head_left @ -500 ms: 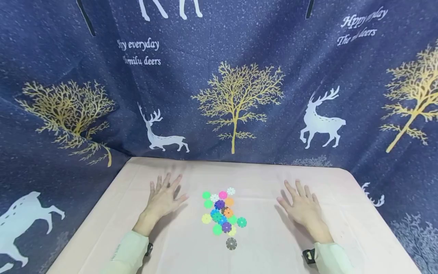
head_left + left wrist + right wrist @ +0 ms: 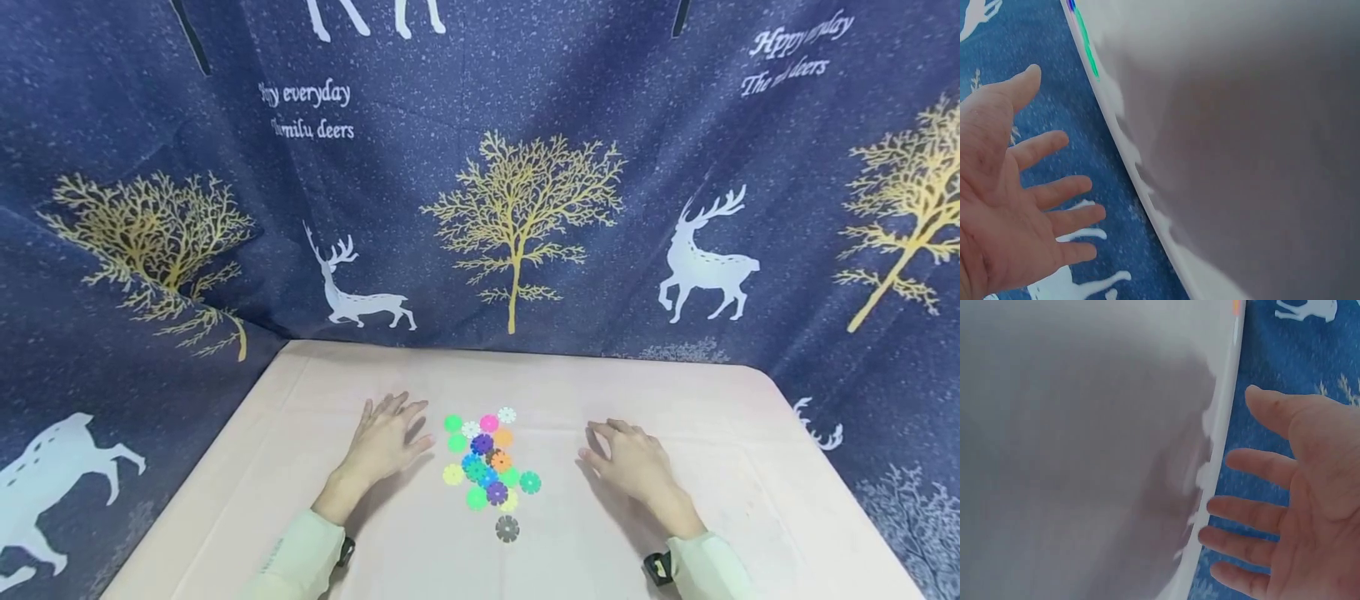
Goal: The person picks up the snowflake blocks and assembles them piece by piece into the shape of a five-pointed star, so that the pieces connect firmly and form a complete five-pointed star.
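Item, nearest me: two pale sleeves (image 2: 708, 571), with a black strap (image 2: 657, 568) at each wrist

Item: one grey disc (image 2: 502, 522), notched, lying alone on the pink table (image 2: 585, 550) — the simplest to lift, I judge, since nothing overlaps it

Item: left hand (image 2: 378, 446), fingers extended and parted, palm bare, gripping nothing; it sits left of the pile, its thumb nearest a light green disc (image 2: 457, 442)

Item: right hand (image 2: 637, 462), fingers loose and apart, likewise bare; well to the right, nearest a teal disc (image 2: 530, 477)

Item: pile of discs (image 2: 476, 470), flat, mid-table between my two hands, many overlapping. To handle these cleanly I would come in low and pinch one rim between thumb and forefinger, uppermost first — pressing down flat would, I expect, skid the neighbours

Item: one white disc (image 2: 504, 412), far end, just beside a pink disc (image 2: 489, 423)

Item, farthest: blue backdrop (image 2: 360, 183) with white deer (image 2: 705, 271) and gold trees (image 2: 513, 292)
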Motion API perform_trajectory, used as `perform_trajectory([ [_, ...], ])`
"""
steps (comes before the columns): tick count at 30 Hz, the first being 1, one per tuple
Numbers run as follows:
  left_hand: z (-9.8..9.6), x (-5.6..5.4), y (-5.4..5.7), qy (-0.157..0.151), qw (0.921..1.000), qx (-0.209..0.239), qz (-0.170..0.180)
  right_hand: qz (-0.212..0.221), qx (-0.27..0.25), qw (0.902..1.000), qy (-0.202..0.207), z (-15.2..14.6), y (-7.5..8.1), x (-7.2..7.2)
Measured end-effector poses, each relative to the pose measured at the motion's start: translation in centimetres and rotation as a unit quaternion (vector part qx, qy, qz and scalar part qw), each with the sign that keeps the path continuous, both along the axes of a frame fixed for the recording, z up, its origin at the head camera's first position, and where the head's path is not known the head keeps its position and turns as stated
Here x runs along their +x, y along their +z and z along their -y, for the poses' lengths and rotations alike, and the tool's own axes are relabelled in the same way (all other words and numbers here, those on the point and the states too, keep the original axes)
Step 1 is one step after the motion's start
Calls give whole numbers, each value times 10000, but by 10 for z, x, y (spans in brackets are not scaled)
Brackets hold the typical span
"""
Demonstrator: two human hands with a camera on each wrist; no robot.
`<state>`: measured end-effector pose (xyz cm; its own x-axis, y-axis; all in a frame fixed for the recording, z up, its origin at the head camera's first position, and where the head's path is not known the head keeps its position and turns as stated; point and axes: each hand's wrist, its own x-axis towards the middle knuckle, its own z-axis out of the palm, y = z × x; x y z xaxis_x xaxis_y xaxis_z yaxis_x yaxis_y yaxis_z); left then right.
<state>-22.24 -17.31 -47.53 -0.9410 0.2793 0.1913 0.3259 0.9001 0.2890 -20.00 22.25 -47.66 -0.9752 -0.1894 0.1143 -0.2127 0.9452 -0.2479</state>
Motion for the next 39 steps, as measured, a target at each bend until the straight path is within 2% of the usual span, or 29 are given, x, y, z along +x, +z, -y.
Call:
perform_trajectory([
  [8,-18,11,-1,-476,9987,87,157,209,-428,9978,460,25,7,2],
  [12,-23,16,-3,-649,9967,251,408,429,-773,9943,596,38,7,2],
  [15,-26,20,-2,-823,9938,457,590,688,-1184,9874,797,46,6,1],
  [19,-30,22,1,-1038,9877,753,894,1040,-1740,9730,1107,56,3,2],
  [24,-35,22,5,-965,9861,736,1133,1294,-2036,9630,1204,66,0,3],
  [30,-40,21,5,-805,9884,495,1185,1597,-2094,9596,995,76,-3,5],
  [39,-42,19,2,-872,9898,284,1093,1698,-1999,9614,833,81,-4,8],
])
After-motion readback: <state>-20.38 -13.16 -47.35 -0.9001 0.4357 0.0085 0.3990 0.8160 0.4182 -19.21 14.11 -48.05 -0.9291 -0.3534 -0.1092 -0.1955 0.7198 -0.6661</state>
